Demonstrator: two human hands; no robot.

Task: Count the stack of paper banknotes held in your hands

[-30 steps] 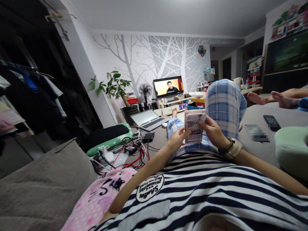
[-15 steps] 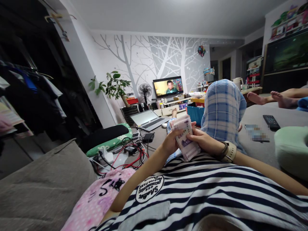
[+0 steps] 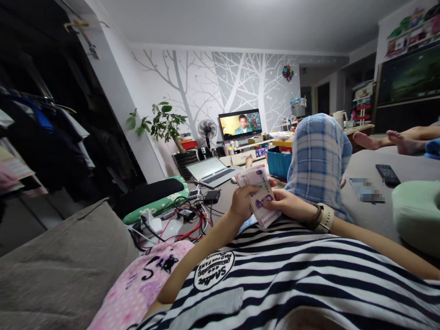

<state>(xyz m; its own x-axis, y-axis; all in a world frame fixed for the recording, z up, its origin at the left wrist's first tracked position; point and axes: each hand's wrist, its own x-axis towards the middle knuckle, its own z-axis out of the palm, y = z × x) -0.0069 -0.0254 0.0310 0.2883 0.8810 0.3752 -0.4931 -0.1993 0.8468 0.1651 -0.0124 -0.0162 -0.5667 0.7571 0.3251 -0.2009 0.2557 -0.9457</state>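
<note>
A stack of purple-and-white banknotes [image 3: 263, 200] is held above my lap, tilted and slightly fanned at its top edge. My left hand [image 3: 241, 200] grips its left side, thumb lying across the front note. From the other side my right hand [image 3: 288, 202] closes on the notes, its thumb pressed on the printed portrait; the fingers behind the stack are mostly hidden. A pale watch [image 3: 326, 218] and a dark bracelet are on my right wrist. Behind the notes rises my bent knee in blue plaid trousers [image 3: 316, 156].
To the left lie an open laptop [image 3: 220, 175], tangled red and white cables [image 3: 202, 224] and a pink spotted cloth [image 3: 144, 284]. At right are a black remote [image 3: 387, 175], a blurred flat item [image 3: 367, 189], a green cushion [image 3: 417, 215] and another person's bare feet [image 3: 395, 140].
The banknotes have shifted a little left and spread at the top, with more of the front note showing. Both hands have moved slightly while keeping hold. The TV picture differs.
</note>
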